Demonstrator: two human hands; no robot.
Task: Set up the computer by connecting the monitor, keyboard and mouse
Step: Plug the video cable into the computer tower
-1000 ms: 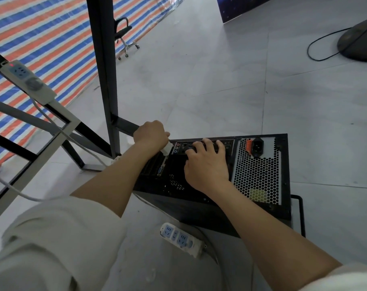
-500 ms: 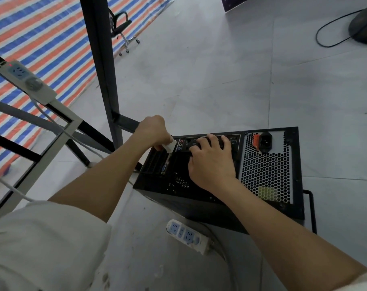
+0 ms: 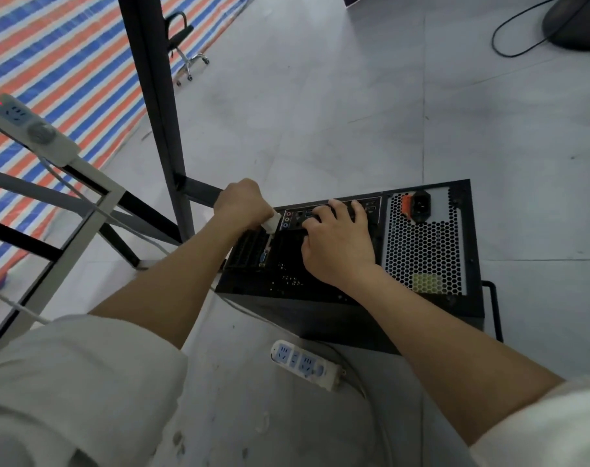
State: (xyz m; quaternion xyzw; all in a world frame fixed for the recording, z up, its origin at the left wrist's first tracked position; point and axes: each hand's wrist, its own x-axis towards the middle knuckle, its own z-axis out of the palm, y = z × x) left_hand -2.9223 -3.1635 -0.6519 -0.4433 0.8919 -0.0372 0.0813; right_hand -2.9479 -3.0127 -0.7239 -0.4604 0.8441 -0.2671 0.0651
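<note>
Black metal computer case (image 3: 320,281): rear panel black, with a perforated honeycomb grille (image 3: 421,251) showing a yellow-green patch behind it. Orange-red switch (image 3: 405,204) beside the black power socket (image 3: 421,205). Red and blue round audio jacks (image 3: 287,219); 1 blue port (image 3: 263,259) lower down. White plastic plug (image 3: 272,224). White power strip with pale blue sockets (image 3: 303,364) on grey floor tiles (image 3: 320,112). Woven sheet (image 3: 51,62) striped orange, blue and white. Black metal frame post (image 3: 152,96). Off-white sleeves (image 3: 67,382).

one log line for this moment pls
left hand: grips white plug at ports | right hand: fingers rest on black computer tower rear panel | plug not visibly seated
</note>
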